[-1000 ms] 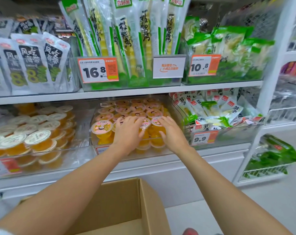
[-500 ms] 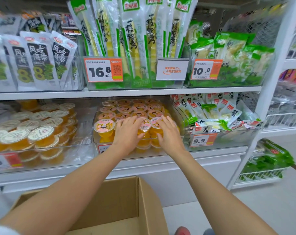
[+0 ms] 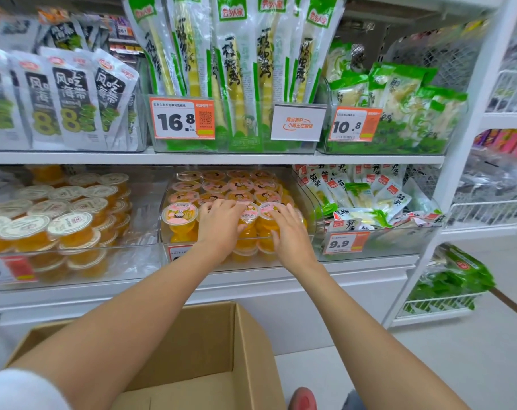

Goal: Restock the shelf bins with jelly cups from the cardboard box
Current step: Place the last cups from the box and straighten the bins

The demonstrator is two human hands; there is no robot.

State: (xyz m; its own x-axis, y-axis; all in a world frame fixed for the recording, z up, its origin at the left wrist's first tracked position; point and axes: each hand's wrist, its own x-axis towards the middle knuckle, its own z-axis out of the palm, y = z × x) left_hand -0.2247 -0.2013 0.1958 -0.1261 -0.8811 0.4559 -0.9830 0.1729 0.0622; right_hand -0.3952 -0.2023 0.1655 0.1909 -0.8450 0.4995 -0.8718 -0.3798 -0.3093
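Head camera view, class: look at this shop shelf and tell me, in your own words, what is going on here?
A person is restocking a shelf. Both the left hand and the right hand lie with spread fingers on the pink-lidded jelly cups at the front of the middle clear bin, which looks nearly full. The open cardboard box sits below, in front of the shelf.

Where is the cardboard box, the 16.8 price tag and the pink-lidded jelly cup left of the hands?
cardboard box [image 3: 210,347]: head view, on its inner wall.
16.8 price tag [image 3: 182,119]: head view, on the printed number.
pink-lidded jelly cup [image 3: 179,215]: head view, middle of its lid.
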